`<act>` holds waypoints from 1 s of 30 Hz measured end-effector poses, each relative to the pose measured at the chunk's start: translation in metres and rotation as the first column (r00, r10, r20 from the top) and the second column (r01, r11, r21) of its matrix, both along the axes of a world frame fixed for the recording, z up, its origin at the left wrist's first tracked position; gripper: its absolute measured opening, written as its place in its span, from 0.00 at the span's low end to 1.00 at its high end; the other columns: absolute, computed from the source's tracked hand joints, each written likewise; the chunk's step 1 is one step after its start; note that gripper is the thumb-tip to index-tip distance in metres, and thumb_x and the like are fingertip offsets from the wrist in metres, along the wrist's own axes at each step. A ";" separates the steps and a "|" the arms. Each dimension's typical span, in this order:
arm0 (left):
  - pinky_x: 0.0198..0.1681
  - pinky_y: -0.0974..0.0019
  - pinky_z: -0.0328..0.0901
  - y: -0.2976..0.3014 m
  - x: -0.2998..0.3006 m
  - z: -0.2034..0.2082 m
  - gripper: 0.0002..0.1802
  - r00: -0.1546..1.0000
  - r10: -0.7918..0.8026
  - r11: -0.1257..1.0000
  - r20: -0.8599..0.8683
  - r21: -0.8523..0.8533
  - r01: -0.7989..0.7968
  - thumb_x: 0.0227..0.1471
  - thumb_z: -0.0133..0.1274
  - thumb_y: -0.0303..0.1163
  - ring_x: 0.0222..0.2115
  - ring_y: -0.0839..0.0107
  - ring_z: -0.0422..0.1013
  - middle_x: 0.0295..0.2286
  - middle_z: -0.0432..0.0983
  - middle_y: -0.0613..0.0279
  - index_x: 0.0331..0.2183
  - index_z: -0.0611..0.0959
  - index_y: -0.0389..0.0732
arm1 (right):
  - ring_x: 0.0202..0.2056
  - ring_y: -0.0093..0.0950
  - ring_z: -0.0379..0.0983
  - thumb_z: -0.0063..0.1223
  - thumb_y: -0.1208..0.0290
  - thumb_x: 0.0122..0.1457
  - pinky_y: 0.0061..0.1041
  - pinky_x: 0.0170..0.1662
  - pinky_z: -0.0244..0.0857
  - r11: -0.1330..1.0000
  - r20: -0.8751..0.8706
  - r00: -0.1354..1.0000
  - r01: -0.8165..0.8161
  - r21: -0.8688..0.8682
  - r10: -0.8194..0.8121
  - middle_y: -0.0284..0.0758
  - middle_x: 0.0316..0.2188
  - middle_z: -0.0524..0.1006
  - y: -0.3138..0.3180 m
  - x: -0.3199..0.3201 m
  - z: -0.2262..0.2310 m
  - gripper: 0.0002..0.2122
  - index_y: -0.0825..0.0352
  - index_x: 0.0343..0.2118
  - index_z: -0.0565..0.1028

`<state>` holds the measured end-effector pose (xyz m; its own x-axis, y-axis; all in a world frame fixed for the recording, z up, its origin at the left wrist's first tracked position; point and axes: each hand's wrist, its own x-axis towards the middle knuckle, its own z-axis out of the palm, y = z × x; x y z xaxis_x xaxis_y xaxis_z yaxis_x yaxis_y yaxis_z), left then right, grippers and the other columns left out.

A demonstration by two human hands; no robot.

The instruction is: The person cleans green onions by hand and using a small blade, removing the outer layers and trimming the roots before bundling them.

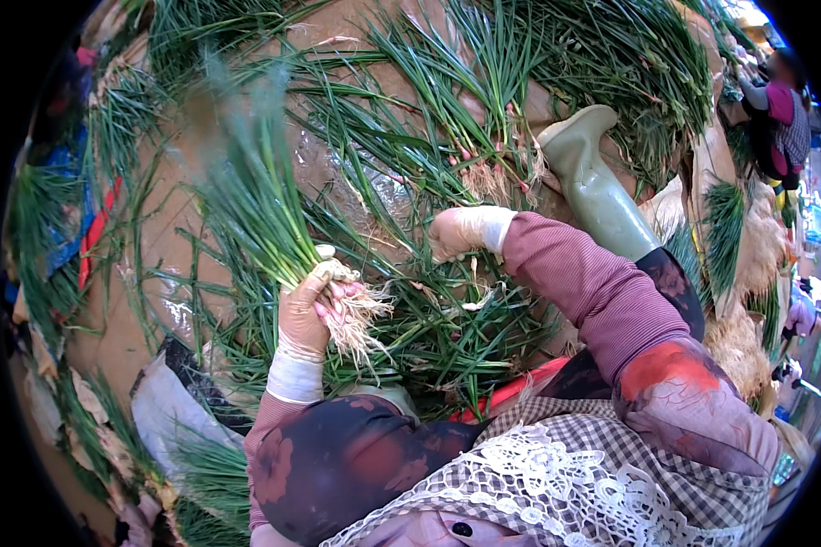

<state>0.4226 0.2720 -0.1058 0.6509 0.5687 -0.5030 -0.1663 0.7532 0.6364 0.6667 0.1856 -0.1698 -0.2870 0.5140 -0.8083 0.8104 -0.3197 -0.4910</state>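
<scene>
My gloved left hand (303,321) is wrapped round a bunch of spring onions (269,214). Its green leaves fan up and to the left, blurred at the tips. The pinkish bulbs and pale, stringy roots stick out to the right of my fist. My right hand (465,232), also in a pale glove with a white cuff, is low over loose spring onion leaves (447,337). Its fingers are curled downward, and anything between them is hidden. Just beyond it lies another heap of spring onions (483,137), roots toward me.
A green rubber boot (602,191) stands to the right of my right hand. Larger piles of spring onions (625,55) lie at the far right. A red strip (529,383) and a grey sheet (169,406) lie nearer me. Another person (780,114) is at the far right.
</scene>
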 end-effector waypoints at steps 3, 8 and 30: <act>0.34 0.62 0.66 -0.003 0.005 -0.012 0.24 0.979 0.022 0.974 0.205 -0.226 0.026 0.43 0.45 0.28 0.24 0.68 0.68 0.19 0.68 0.60 0.43 0.63 0.27 | 0.26 0.28 0.70 0.46 0.66 0.48 0.25 0.31 0.62 0.780 0.285 0.924 0.024 0.625 -0.257 0.35 0.24 0.74 0.015 0.032 -0.027 0.09 0.64 0.30 0.72; 0.40 0.58 0.62 -0.017 0.001 -0.035 0.25 0.974 -0.138 0.933 0.182 -0.306 0.189 0.42 0.48 0.29 0.24 0.69 0.66 0.18 0.66 0.60 0.42 0.64 0.27 | 0.38 0.37 0.68 0.44 0.65 0.46 0.30 0.40 0.62 0.632 0.405 0.485 0.590 0.503 -0.775 0.40 0.32 0.73 0.035 0.070 0.002 0.13 0.62 0.34 0.71; 0.22 0.73 0.65 -0.018 -0.003 -0.040 0.12 0.960 -0.278 0.956 -0.024 -0.100 0.274 0.45 0.45 0.30 0.22 0.67 0.71 0.21 0.72 0.51 0.32 0.72 0.31 | 0.17 0.12 0.55 0.39 0.61 0.55 0.12 0.19 0.49 0.330 -0.601 -0.061 0.790 -0.517 -0.797 0.22 0.16 0.63 -0.005 -0.078 -0.002 0.12 0.65 0.30 0.69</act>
